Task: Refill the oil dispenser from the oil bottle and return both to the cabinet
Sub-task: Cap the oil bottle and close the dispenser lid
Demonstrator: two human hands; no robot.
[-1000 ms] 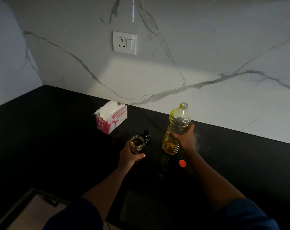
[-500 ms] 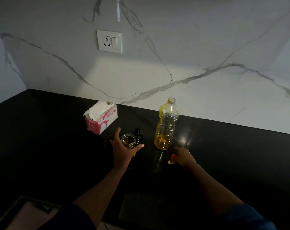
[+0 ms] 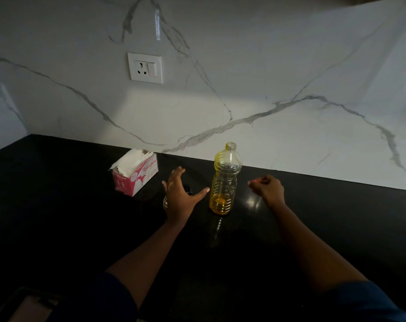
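Observation:
A clear plastic oil bottle [image 3: 225,182] stands uncapped and upright on the black counter [image 3: 57,205], with a little yellow oil at its bottom. My left hand [image 3: 179,196] hovers just left of it, fingers spread, covering most of the glass oil dispenser [image 3: 165,202]; only a sliver of its rim shows. The dispenser's black top [image 3: 188,188] peeks out behind that hand. My right hand [image 3: 267,189] is right of the bottle, fingers curled, pinching the small red bottle cap [image 3: 255,181].
A pink and white tissue box [image 3: 137,175] sits left of the hands near the marble wall. A socket plate [image 3: 145,67] is on the wall above. A dim object edge shows at the bottom left corner.
My right hand let go of the bottle, picked the red cap off the counter and lifted it to the bottle's right. My left hand released the dispenser and opened above it.

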